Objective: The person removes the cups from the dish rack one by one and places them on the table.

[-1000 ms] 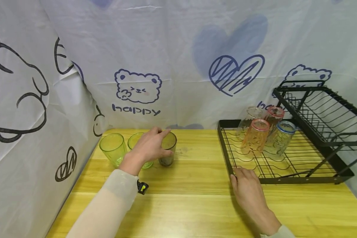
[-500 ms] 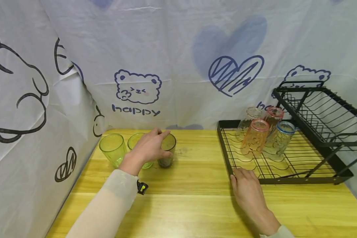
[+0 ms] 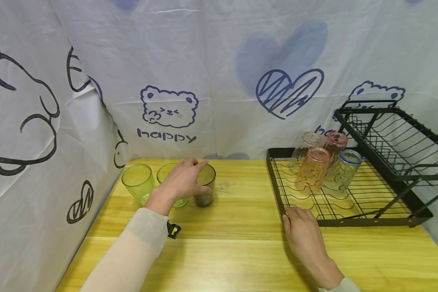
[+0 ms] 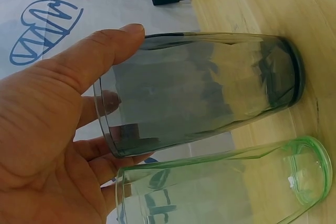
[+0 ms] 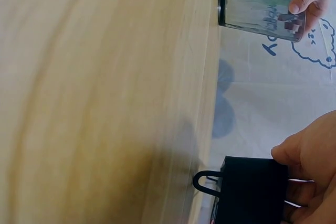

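My left hand (image 3: 184, 180) holds a grey see-through glass (image 3: 204, 198) near its rim, thumb on one side and fingers on the other. That glass stands upright on the wooden table. Beside it is a green glass (image 4: 210, 192), partly behind the hand in the head view, and a second green glass (image 3: 138, 182) stands farther left. My right hand (image 3: 303, 233) grips the front left corner of a black dish rack (image 3: 350, 222). In the right wrist view its thumb lies on the rack's edge, with the fingers curled on the other side, partly hidden.
Upside down on the rack's lower level stand several patterned glasses, among them an orange glass (image 3: 313, 170) and a blue-rimmed glass (image 3: 344, 170). An upper wire tier (image 3: 398, 174) rises at the right. A white printed cloth (image 3: 226, 73) hangs behind the table (image 3: 233, 259).
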